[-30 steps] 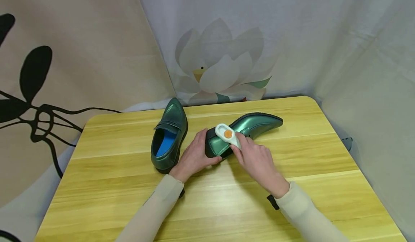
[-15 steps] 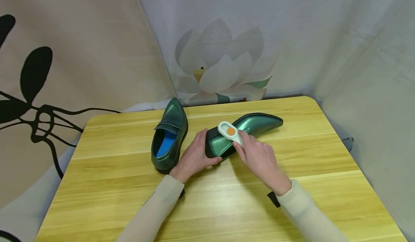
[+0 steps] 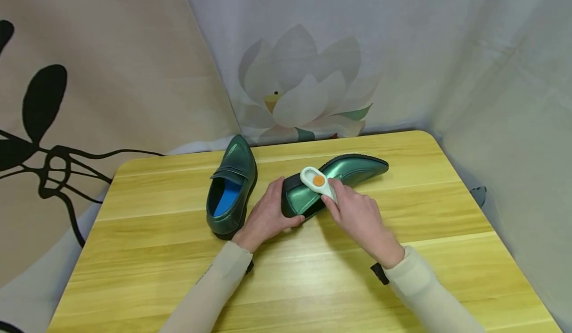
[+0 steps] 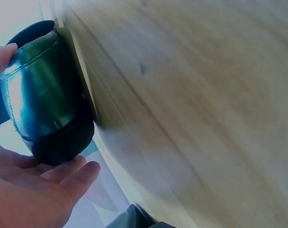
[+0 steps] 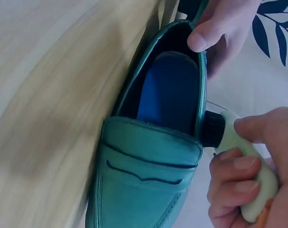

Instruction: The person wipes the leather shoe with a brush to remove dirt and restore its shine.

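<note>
A metallic green loafer (image 3: 357,169) lies tipped on its side on the table, toe to the right. My left hand (image 3: 267,219) grips its heel, the thumb at the opening's edge and the fingers behind the heel. With curled fingers my right hand (image 3: 364,224) holds a small brush (image 3: 319,180), which has a white handle with an orange disc. In the right wrist view, the brush's dark head (image 5: 214,129) is against the loafer's outer side, beside the opening. Blue lining (image 5: 168,95) shows inside. The matching loafer (image 3: 239,159) stands upright left of my left hand.
The light wooden table (image 3: 178,273) has rounded far corners. Printed fabric curtains (image 3: 304,75) hang behind its far edge and along both sides. The upright loafer sits close to my left wrist.
The brush and my right hand have shifted slightly right along the loafer's side, then stayed nearly in place. My left hand keeps its grip on the heel. The head view has drifted slightly.
</note>
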Motion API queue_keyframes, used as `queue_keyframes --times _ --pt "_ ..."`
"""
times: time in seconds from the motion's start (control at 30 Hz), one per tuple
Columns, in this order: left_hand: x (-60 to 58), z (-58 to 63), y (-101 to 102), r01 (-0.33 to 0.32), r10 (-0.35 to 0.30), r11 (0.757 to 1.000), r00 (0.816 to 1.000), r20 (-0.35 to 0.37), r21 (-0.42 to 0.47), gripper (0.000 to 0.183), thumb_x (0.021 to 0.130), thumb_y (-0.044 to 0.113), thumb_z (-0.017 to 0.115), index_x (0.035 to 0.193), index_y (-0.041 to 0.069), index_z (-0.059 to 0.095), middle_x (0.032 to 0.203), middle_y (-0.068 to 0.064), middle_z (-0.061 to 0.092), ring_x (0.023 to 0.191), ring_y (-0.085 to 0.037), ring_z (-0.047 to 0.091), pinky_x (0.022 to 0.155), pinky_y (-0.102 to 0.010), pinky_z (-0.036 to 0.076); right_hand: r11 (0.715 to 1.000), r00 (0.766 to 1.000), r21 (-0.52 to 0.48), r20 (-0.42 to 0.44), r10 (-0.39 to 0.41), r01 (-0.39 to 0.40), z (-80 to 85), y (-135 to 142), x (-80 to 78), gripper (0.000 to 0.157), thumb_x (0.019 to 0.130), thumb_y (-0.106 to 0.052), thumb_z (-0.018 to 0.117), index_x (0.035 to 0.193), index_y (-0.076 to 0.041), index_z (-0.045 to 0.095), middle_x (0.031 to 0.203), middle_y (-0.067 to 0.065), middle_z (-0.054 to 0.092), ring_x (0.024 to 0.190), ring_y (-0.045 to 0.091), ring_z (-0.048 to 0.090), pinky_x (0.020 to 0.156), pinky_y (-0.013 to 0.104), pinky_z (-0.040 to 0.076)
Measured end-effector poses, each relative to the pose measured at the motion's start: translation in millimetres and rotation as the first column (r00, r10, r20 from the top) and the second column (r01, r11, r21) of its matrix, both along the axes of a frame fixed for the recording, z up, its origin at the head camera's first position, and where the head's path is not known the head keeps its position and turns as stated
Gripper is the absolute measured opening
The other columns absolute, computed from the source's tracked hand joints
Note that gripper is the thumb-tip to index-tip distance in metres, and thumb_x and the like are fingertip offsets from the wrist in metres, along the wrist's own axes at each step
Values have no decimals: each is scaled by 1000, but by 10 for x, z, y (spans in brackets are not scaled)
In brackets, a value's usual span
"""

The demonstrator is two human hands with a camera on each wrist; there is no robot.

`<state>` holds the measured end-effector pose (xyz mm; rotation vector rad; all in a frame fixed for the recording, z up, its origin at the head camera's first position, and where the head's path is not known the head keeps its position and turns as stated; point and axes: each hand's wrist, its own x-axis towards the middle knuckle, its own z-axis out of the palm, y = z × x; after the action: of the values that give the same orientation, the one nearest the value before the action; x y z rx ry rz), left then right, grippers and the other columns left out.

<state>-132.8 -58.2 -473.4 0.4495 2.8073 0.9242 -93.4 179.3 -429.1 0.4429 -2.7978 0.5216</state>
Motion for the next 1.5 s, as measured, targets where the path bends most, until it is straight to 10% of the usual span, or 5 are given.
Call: queue_keyframes --times 0.5,0.93,1.5 --pt "-12 0 13 -1 2 1000 1000 16 -25 115 79 54 86 163 7 22 163 -13 31 137 -30 48 112 -50 43 934 948 -165 64 -311 317 -64 713 -172 49 110 -34 51 139 5 51 89 28 69 59 40 62 46 50 43" --pt "-15 -6 8 -6 7 1000 1000 27 -19 116 79 56 85 163 9 22 163 -12 31 135 -29 48 112 -49 43 956 979 -214 42 -198 202 -149 447 -161 50 109 -33 54 141 4 48 85 22 67 58 32 59 46 45 44" --pt "-1 2 -2 -3 4 1000 1000 16 -29 115 80 56 85 163 7 21 163 -13 30 138 -30 47 113 -49 42 848 876 -287 335 -347 446 -188 1150 -119 65 112 -43 35 147 12 37 78 18 60 58 28 54 52 39 39"
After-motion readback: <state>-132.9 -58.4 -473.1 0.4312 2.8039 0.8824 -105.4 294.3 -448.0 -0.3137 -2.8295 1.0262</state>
